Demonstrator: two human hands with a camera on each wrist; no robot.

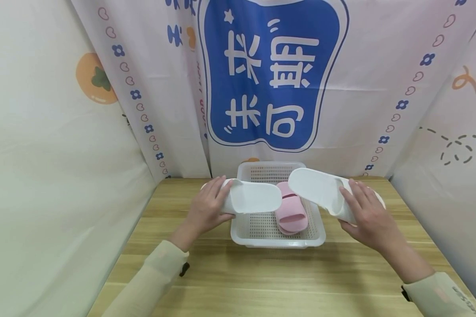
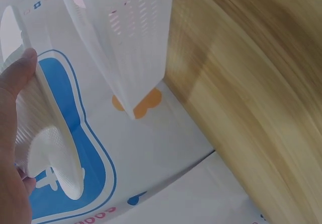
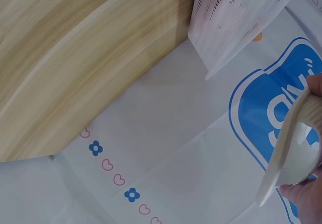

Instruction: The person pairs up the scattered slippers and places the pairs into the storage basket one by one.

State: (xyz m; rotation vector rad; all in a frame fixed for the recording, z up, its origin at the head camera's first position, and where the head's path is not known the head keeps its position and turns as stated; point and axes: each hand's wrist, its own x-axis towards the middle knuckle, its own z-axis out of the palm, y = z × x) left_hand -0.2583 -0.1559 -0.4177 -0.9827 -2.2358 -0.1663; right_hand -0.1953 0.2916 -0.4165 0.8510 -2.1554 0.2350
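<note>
In the head view a white slipper (image 1: 258,197) is gripped across its ribbed strap by my left hand (image 1: 207,203), its toe or heel end reaching over the basket's left side. My right hand (image 1: 369,215) grips a second white slipper (image 1: 315,187) the same way, above the basket's right side. Beneath them a white perforated basket (image 1: 277,243) stands on the table, with pink slippers (image 1: 291,211) lying in its right half. The left wrist view shows the thumb on one white slipper (image 2: 45,128); the right wrist view shows fingers around the other slipper (image 3: 289,151).
The wooden table (image 1: 269,281) ends at a printed cloth (image 1: 349,110) hanging behind the basket. Pale cloth walls (image 1: 63,176) stand along the left and right sides.
</note>
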